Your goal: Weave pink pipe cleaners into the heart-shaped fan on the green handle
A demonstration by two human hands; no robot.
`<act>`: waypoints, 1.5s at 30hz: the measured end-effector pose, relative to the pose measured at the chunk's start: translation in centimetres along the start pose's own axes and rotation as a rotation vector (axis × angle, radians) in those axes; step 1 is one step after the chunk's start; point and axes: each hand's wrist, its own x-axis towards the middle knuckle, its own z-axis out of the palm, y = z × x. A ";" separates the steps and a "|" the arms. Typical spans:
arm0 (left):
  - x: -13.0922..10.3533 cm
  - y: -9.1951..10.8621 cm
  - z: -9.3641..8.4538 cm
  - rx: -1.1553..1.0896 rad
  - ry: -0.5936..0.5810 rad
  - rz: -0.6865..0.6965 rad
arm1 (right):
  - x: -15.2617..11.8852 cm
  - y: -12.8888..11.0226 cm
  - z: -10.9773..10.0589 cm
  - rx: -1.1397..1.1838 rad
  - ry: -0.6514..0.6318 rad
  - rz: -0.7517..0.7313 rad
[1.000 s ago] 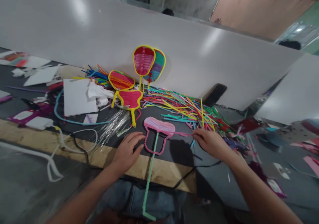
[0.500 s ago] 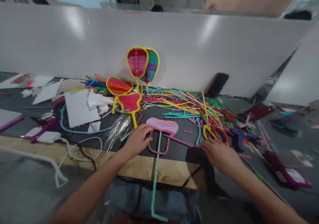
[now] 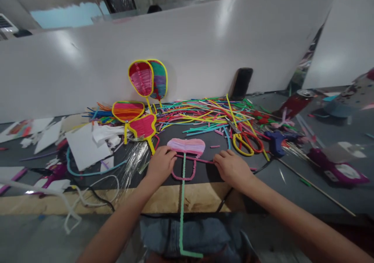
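Observation:
A partly filled pipe-cleaner fan lies in front of me, its upper part packed with pink and lilac strands. Below that, its pink outline encloses an open gap, and a mint-green stem runs down toward my lap. My left hand is closed at the fan's left edge, its fingertips partly hidden. From there a pink pipe cleaner stretches across the gap, over the stem, to my right hand, which pinches it right of the fan.
Finished fans lie to the left; others lean on the white partition. Loose pipe cleaners spread behind. Scissors, a blue glue gun, a phone and a can are at right. Silver tinsel lies left.
My right hand has moved left, closer to the fan. The pink pipe cleaner now lies straighter across the outline, reaching my left hand. My view has tilted and shifted right.

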 end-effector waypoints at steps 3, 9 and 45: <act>0.7 0.4 -0.5 0.078 -0.070 0.020 | -0.5 0.1 -0.2 -0.002 -0.024 0.013; 1.7 1.2 -1.0 0.223 -0.153 0.073 | -0.7 0.0 -0.2 0.023 -0.041 0.028; -2.4 -2.4 -2.3 0.033 0.022 -0.257 | 0.8 -7.0 1.7 0.174 0.071 -0.515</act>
